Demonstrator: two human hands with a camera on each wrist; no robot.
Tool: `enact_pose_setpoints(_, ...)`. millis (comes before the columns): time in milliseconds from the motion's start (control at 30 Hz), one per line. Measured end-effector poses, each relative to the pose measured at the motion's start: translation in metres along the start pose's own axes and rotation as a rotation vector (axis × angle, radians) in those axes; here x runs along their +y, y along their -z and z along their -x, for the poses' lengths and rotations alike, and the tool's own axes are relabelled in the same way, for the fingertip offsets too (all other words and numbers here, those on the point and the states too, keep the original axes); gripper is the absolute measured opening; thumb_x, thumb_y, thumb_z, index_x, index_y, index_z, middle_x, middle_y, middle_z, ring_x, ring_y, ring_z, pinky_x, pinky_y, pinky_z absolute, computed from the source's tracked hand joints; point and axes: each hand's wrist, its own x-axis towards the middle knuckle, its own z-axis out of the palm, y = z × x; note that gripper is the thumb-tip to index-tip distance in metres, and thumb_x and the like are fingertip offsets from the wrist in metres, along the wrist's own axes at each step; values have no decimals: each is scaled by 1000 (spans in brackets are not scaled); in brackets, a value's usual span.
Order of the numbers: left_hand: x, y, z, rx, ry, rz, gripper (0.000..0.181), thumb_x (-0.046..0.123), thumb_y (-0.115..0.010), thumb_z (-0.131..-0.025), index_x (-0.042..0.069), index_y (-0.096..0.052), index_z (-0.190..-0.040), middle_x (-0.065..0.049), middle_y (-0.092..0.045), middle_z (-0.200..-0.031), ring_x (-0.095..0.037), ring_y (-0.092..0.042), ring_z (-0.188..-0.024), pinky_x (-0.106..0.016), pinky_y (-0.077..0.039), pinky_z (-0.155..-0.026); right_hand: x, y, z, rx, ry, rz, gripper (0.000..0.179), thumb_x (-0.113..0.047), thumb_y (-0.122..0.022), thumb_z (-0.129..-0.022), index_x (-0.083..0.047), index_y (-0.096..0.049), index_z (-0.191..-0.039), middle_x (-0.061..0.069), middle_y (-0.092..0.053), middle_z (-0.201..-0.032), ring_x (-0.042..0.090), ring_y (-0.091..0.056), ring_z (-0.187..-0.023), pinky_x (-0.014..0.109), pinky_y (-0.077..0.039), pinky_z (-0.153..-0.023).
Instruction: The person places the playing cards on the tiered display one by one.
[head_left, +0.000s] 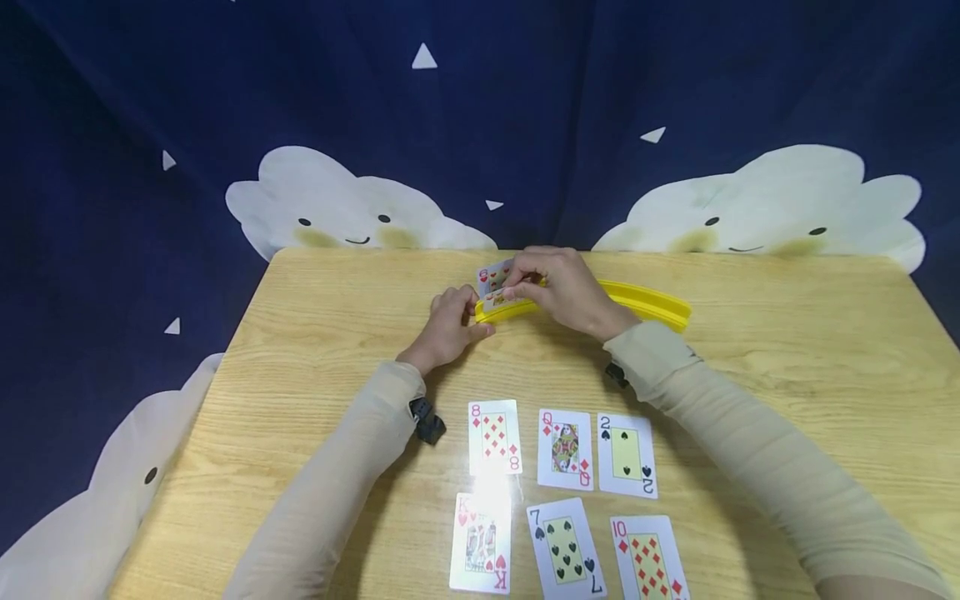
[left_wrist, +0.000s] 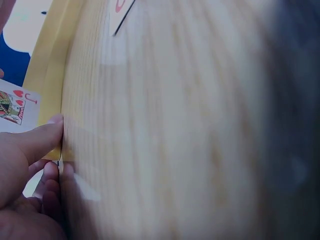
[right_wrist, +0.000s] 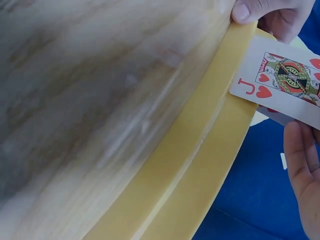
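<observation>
A curved yellow card holder [head_left: 648,302] stands near the back edge of the table. My left hand [head_left: 446,325] grips its left end, thumb on the front face and fingers curled at the end. With thumb and fingers, my right hand [head_left: 562,287] pinches a jack of hearts [right_wrist: 292,77], its lower edge at the holder's groove. Behind the jack a red hearts card [head_left: 491,276], seemingly a six, rises from the same end of the holder. My right hand covers part of both cards and the middle of the holder.
Face up in two rows lie the eight of diamonds [head_left: 494,437], queen of diamonds [head_left: 566,450], two of spades [head_left: 627,456], king of hearts [head_left: 481,542], seven of spades [head_left: 566,550] and ten of diamonds [head_left: 651,558]. A dark blue curtain [head_left: 525,108] hangs behind the wooden table [head_left: 787,375].
</observation>
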Motion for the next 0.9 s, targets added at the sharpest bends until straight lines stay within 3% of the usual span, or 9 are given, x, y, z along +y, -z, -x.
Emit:
enact_pose_setpoints(500, -2, -1, -1, 11, -25, 16, 33, 14, -81, -101, 9, -48, -105, -7, -42, -102, -28, -35, -104, -37, -26, -89, 8, -3, 4, -11, 1, 6, 11, -5, -85, -92, -9, -76, -89, 0, -74, -92, 16, -61, -82, 30, -50, -73)
enact_pose_setpoints(900, -3, -1, -3, 16, -8, 9, 34, 15, -81, -101, 10, -48, -107, -7, -43, -104, -28, -35, -107, -36, -27, -89, 9, 2, 0, 44, 15, 2, 8, -7, -85, -92, -10, -78, -89, 1, -76, -94, 16, -61, -82, 26, -49, -75)
